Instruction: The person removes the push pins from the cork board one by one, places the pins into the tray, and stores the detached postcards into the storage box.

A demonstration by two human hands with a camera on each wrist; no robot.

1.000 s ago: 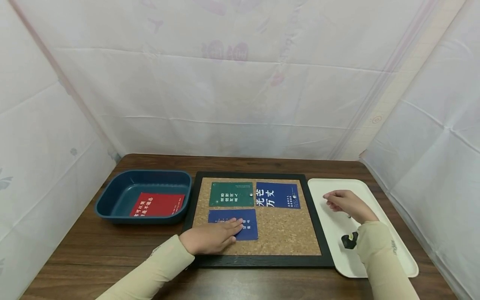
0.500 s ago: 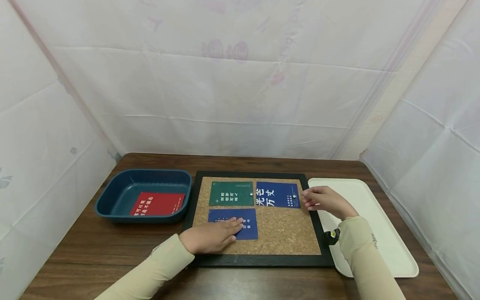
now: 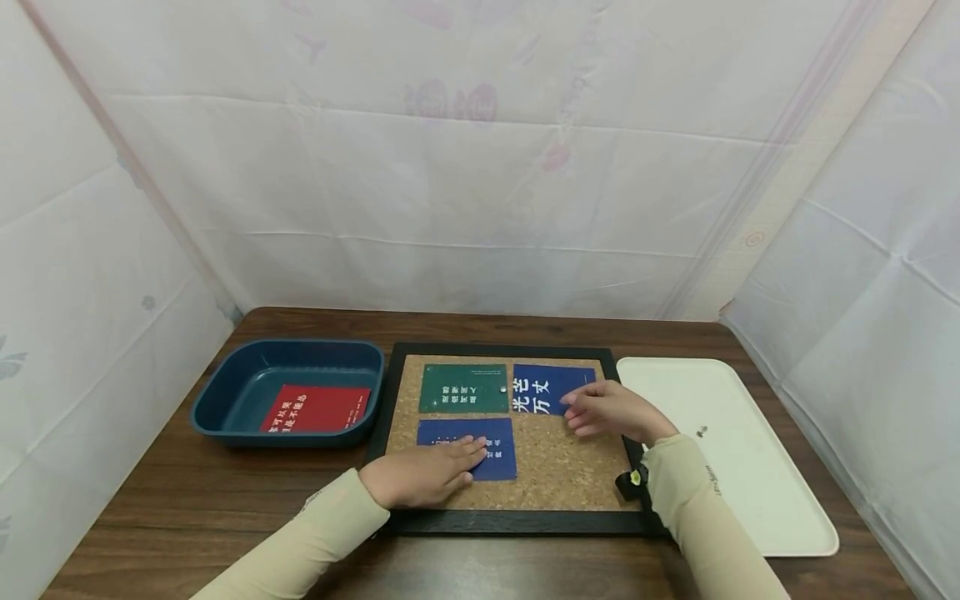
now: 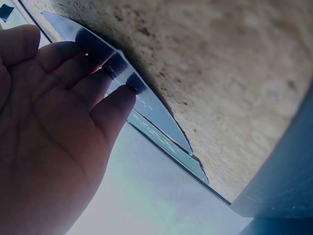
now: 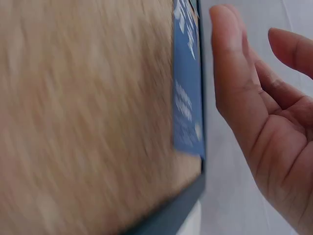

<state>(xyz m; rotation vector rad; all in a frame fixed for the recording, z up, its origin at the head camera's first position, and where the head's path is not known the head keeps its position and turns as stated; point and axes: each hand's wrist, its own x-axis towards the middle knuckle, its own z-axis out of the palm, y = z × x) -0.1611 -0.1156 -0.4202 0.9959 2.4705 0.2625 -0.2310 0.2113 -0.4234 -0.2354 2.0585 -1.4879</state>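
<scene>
My left hand point(image 3: 423, 475) lies on the lower blue card point(image 3: 498, 467) on the black-framed corkboard point(image 3: 525, 522). In the left wrist view its straight fingertips press that card point(image 4: 154, 107). The right hand point(image 3: 618, 412) hovers over the board's right side, its fingertips by the lower edge of the upper blue card point(image 3: 536, 385). Its thumb and index finger lie close together; whether something small sits between them is hidden. In the right wrist view the hand point(image 5: 274, 122) is apart from the card point(image 5: 186, 103). A green card point(image 3: 463, 379) bears small shiny pin heads.
Left of the board stands a dark blue basin point(image 3: 213, 429) with a red card point(image 3: 330, 408) inside. On the right is a white tray point(image 3: 765, 508) with a few tiny dark items point(image 3: 702, 432). Everything rests on a brown wooden table point(image 3: 187, 492); white sheeting point(image 3: 480, 208) surrounds it.
My right hand has moved left from above the white tray, across the board's frame, to the upper blue card. The left hand has stayed on the lower blue card.
</scene>
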